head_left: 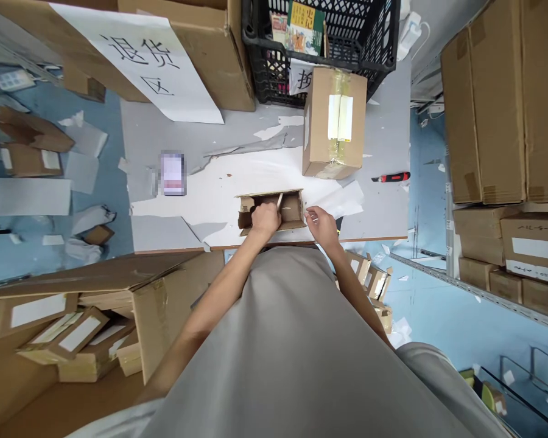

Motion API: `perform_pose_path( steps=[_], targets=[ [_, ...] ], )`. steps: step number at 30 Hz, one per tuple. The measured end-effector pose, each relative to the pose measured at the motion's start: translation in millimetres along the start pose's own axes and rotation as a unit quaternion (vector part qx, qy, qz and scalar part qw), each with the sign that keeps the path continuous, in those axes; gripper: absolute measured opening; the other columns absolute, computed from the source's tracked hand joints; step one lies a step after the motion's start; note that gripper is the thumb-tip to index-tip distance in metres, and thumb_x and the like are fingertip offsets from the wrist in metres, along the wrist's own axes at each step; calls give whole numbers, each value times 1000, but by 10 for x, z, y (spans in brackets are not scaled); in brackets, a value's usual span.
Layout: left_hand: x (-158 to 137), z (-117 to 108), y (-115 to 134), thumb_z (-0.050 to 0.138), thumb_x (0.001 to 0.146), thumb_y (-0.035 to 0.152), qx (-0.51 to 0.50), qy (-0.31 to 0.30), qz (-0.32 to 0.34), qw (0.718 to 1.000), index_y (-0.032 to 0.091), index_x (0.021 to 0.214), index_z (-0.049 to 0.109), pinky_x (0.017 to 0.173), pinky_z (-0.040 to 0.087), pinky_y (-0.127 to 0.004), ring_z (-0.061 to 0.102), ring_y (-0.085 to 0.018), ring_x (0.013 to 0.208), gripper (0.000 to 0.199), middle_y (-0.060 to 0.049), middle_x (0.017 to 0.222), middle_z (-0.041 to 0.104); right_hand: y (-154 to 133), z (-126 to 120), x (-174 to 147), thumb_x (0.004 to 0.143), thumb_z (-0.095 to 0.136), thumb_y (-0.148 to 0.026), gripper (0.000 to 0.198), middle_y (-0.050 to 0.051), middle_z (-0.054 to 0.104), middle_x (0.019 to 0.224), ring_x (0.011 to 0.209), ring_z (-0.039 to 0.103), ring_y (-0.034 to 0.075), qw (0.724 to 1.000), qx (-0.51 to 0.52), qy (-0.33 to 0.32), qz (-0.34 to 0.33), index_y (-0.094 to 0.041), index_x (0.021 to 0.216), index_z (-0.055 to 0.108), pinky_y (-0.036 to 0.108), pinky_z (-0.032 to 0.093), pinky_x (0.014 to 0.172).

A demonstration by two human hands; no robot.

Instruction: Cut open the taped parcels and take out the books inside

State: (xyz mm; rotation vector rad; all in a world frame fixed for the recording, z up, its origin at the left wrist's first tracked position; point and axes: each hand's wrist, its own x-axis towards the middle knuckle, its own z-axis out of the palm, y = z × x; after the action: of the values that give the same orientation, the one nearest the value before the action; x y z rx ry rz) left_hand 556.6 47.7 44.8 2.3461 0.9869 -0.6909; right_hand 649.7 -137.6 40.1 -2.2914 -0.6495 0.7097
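A small open cardboard box [295, 210] lies on the worktable right before me. My left hand [265, 219] reaches into it, closed, with a thin pale strip [280, 200] sticking up from the fingers. What else lies under that hand is hidden. Just off the box's right edge is my right hand [322, 224], its fingers curled and pinched together. Whether anything small sits in that pinch is too fine to make out. A crumpled sheet of white paper [347, 199] spreads behind the right hand.
A taped carton [318, 121] stands behind the box, before a black plastic crate [379, 55] holding books [305, 29]. A red-black utility knife [391, 177] lies to the right. A pixelated phone-like item [172, 174] is left. Large cartons [178, 298] flank the table [164, 234].
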Motion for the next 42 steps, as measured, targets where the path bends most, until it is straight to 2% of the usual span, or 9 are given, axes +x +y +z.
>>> perform_pose_path(
  steps=[6,9,13,16,23,31,36,39,42],
  targets=[
    [-534,-450,-536,71,98,34,-176,126,71,974,20,99,82,93,58,-45,78,-37,98,18,-15,98,82,-150,-121,7,105,62,-50,30,9,87,110,94,82,25,996,84,36,-7,-24,110,78,40,67,88],
    [-805,-645,-778,81,93,57,-418,158,84,890,23,95,79,81,59,-37,75,-27,86,34,-7,90,81,-308,-182,-54,100,71,-65,42,8,86,106,97,82,25,981,186,46,-1,-24,108,78,40,67,89],
    [-942,-620,-690,98,72,70,-632,127,81,760,22,104,79,90,64,-38,78,-26,94,60,-8,101,84,-681,-200,-149,91,82,-76,58,10,86,115,102,82,25,937,348,-35,-20,-25,119,77,40,69,91],
    [-951,-440,-465,103,64,70,-681,94,76,723,21,109,78,100,64,-43,81,-27,100,71,-12,108,86,-985,-135,-160,87,87,-77,64,9,85,123,108,82,25,910,409,-43,-45,-27,125,74,40,70,95],
    [-1006,-329,-313,93,78,74,-691,96,89,711,22,111,77,110,61,-44,78,-29,123,63,-12,120,84,-1170,-20,-53,86,86,-78,61,7,86,113,106,81,26,911,407,35,-52,-27,119,77,44,70,100],
    [-946,-356,-466,96,75,69,-692,101,76,711,22,98,78,94,64,-37,78,-23,96,55,-6,98,83,-979,39,-92,91,86,-68,64,6,83,112,99,81,23,916,393,73,-37,-28,137,70,40,70,94],
    [-987,-277,-385,91,84,65,-650,154,60,742,20,109,80,89,65,-36,78,-23,96,52,-7,107,84,-1053,44,-166,98,78,-58,38,10,76,127,103,78,22,938,288,191,-31,-27,120,73,35,69,87],
    [-1047,-247,-325,89,90,57,-590,226,95,770,21,111,84,92,65,-39,79,-26,102,42,-8,112,85,-1180,32,-263,104,71,-55,31,11,78,122,108,77,24,950,250,177,-61,-26,111,79,36,70,88],
    [-1098,-224,-295,80,102,45,-475,301,200,802,25,114,88,99,65,-42,80,-26,109,25,-8,119,86,-1291,80,-355,98,80,-56,39,9,81,125,109,80,24,940,311,130,-60,-26,122,79,34,71,86]
  ],
)
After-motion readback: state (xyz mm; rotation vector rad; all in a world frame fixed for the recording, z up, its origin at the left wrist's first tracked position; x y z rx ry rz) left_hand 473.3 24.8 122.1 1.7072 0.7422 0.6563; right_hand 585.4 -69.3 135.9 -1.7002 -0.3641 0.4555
